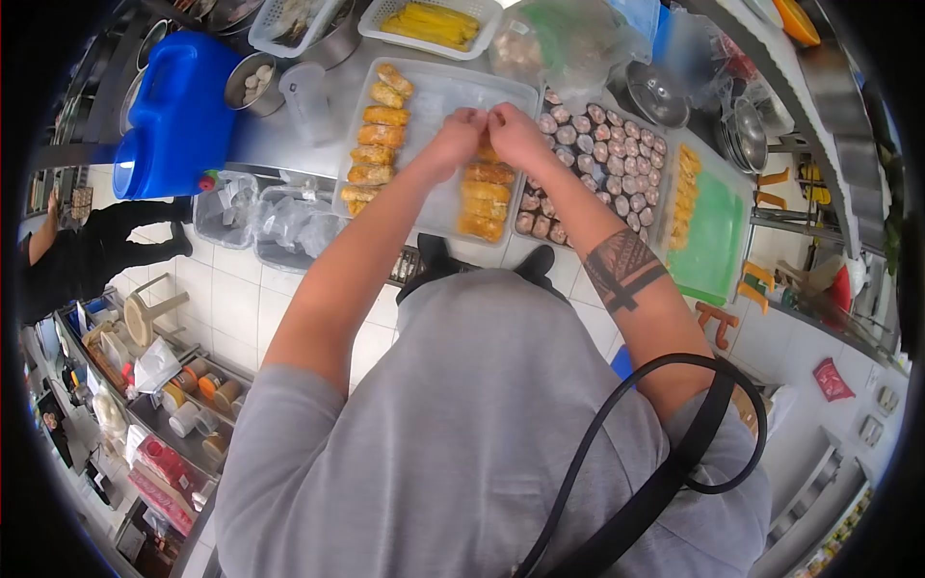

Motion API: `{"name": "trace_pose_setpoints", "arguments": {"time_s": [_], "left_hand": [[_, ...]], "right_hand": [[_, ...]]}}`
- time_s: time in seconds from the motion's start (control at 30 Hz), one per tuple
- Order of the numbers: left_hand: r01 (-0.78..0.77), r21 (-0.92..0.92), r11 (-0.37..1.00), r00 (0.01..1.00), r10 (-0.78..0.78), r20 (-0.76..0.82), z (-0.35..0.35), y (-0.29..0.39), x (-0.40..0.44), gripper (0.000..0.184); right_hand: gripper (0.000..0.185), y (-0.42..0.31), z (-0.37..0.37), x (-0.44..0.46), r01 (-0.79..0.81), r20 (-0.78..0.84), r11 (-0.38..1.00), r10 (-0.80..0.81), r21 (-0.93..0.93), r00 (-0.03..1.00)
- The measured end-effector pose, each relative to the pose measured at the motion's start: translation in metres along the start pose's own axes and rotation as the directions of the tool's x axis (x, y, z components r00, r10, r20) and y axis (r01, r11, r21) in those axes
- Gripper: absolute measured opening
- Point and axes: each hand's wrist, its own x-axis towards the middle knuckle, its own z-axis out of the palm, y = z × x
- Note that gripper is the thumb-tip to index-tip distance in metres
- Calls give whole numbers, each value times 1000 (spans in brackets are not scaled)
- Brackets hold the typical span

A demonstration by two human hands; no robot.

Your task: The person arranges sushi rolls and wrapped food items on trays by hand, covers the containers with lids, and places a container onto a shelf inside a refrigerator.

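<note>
Fingertips of your left hand [458,140] and right hand [517,137] sit close together above the big pale tray [434,101]; whether you pinch anything cannot be told. That tray holds golden rolls [485,199] in two columns, one along its left side, the other toward its right, partly under your hands. Just to its right, another tray [661,188] carries rows of pinkish pieces [617,164]; beyond it, a green tray [708,231] bears golden pieces [686,193]. Farther from you, a white basket [414,44] contains yellow strips [429,24], and a metal pot [255,104] whitish lumps [256,79].
</note>
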Motion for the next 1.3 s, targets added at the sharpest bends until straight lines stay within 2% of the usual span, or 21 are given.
{"name": "trace_pose_setpoints", "arguments": {"time_s": [0.07, 0.13, 0.17, 0.2, 0.23, 0.33, 0.4, 0.47, 0.53, 0.57, 0.63, 0.67, 0.73, 0.77, 0.83, 0.97, 1.07, 1.13, 1.17, 1.23, 1.3], "left_hand": [[21, 157, 987, 1000, -22, 5, 6, 1, 1, 57], [-18, 514, 858, 995, 68, -78, 13, 27, -22, 50], [-24, 514, 857, 995, 68, -67, 13, 29, -25, 50], [-75, 599, 797, 988, 143, -67, 12, 26, -26, 44], [-121, 678, 725, 974, 218, -59, 9, 25, -27, 38], [-221, 578, 786, 967, 254, 24, -1, 15, -12, 33], [-283, 516, 808, 947, 321, 17, 2, 4, -9, 32], [-347, 450, 823, 924, 383, 13, 9, -16, -3, 33], [-521, 404, 752, 822, 569, -1, 22, -38, 7, 42], [-534, 394, 748, 819, 573, 21, 29, -34, 4, 42], [-532, 587, 610, 763, 647, 19, 39, -24, -14, 45], [-547, 581, 602, 760, 649, 43, 40, -22, -16, 45], [-512, 686, 517, 768, 634, 95, 31, -18, -15, 52], [-525, 686, 504, 764, 634, 119, 27, -16, -14, 52], [-418, 724, 549, 846, 525, 90, 22, -11, -18, 55], [-389, 573, 721, 911, 394, 123, 30, -3, -31, 52], [-373, 552, 746, 921, 369, 123, 26, -1, -27, 49], [-378, 562, 736, 917, 380, 118, 29, -1, -28, 48], [-382, 566, 730, 913, 393, 108, 30, -1, -28, 47], [-410, 560, 719, 897, 430, 104, 31, -8, -26, 47], [-426, 553, 716, 885, 458, 89, 29, -16, -26, 47]], "right_hand": [[31, 2, -1, 2, 26, 19, 998, -25, -66, 1000], [29, 4, -5, 0, 40, 35, 990, -35, -132, 999], [28, 5, -10, -3, 117, 63, 967, -105, -225, 992], [26, 6, -15, -7, 194, 98, 930, -171, -311, 980], [26, 7, -21, -10, 184, 90, 933, -163, -310, 982], [25, 14, -49, -26, 227, -9, 956, -233, -186, 973], [26, 25, -81, -49, 132, -111, 989, -139, -62, 984], [25, 44, -122, -77, 18, -127, 994, -5, 105, 992], [24, 79, -158, -106, -23, -241, 973, 80, 231, 967], [24, 104, -177, -119, -36, -259, 972, 97, 231, 961], [23, 156, -214, -148, -190, -409, 958, 264, 214, 873], [23, 174, -232, -164, -201, -423, 954, 281, 223, 861], [26, 204, -257, -193, -303, -563, 936, 349, 177, 749], [26, 219, -266, -204, -311, -571, 930, 365, 194, 735], [30, 242, -276, -226, -461, -521, 866, 488, 191, 701], [40, 277, -247, -232, -478, -391, 836, 549, 271, 739], [49, 280, -220, -204, -394, -441, 869, 492, 299, 750], [56, 251, -221, -184, -440, -463, 868, 496, 233, 734], [56, 248, -218, -176, -438, -462, 868, 495, 233, 736], [58, 253, -212, -161, -577, -449, 809, 558, 108, 698], [60, 256, -207, -154, -588, -459, 805, 551, 74, 697]]}}
